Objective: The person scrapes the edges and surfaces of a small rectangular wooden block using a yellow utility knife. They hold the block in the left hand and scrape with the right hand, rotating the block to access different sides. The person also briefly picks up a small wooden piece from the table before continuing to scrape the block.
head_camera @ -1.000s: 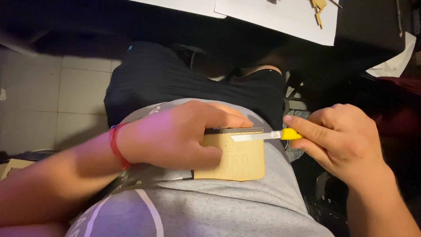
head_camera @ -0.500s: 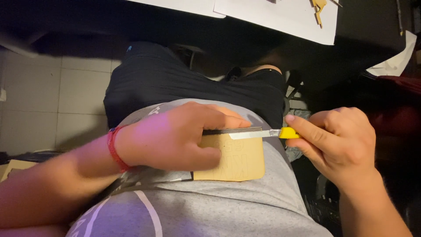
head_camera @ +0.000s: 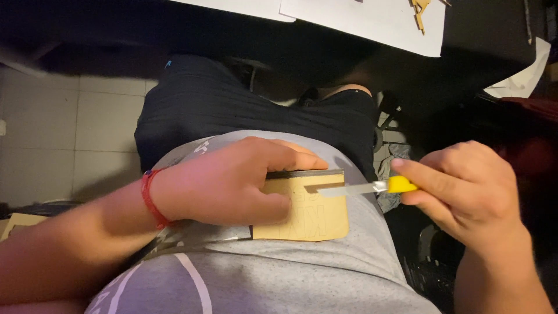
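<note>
Resting on a grey-shirted lap [head_camera: 360, 261], wooden panel [head_camera: 314, 212]; tiled floor [head_camera: 75, 134], seemingly.

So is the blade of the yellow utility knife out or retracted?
Out: the yellow utility knife, held in the right hand, shows bare metal blade lying across the tan wooden panel.

Tan wooden panel [head_camera: 317, 218] flat on lap; yellow-handled craft knife [head_camera: 366, 187] blade across its top.
</note>
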